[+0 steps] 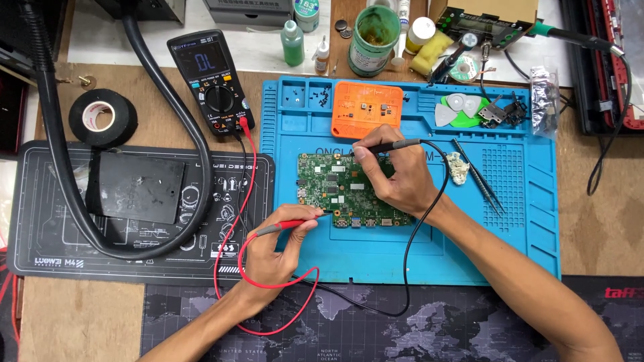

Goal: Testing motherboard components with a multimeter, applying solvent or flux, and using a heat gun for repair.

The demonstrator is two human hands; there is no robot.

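A green circuit board (332,184) lies on a blue work mat (469,221). My left hand (282,245) grips a red test probe (295,223), its tip touching the board's lower left edge. My right hand (396,177) rests over the board's right half and grips a black test probe (389,145), whose tip points at the board's upper middle. Red and black leads run from both probes towards a black multimeter (211,80) at the upper left.
An orange parts tray (367,108), plastic picks (459,110) and tweezers (477,175) lie on the blue mat. A tape roll (102,117), a thick black hose (168,100) and a black mat (47,221) sit left. Bottles, a flux tin (373,30) and a soldering station (490,25) stand at the back.
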